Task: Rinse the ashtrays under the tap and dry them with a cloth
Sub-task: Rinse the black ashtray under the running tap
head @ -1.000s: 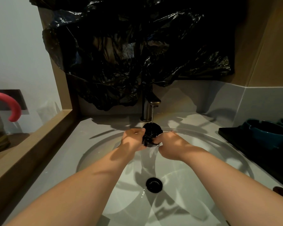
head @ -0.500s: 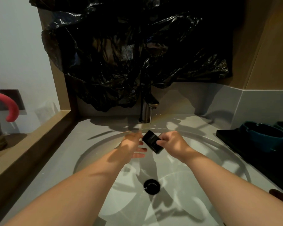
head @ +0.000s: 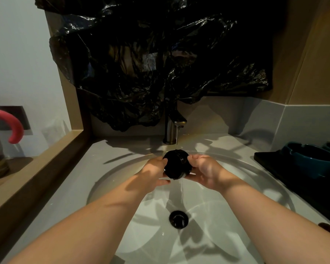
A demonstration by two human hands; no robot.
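Two hands held one black ashtray (head: 176, 164) under the tap (head: 172, 128), over the back half of the sink (head: 114, 168), with water running off it. Head view: left hand (head: 152, 171) and right hand (head: 205, 171) pinched opposite sides, fingers curled round it, forearms reaching in from the sink's near edge. It looked rigid, glossy and wet, so probably slippery and breakable; best gripped at the sides. Blue ashtray (head: 309, 159) sat beyond the right edge.

Head camera looks down, close over sink (head: 122, 168)
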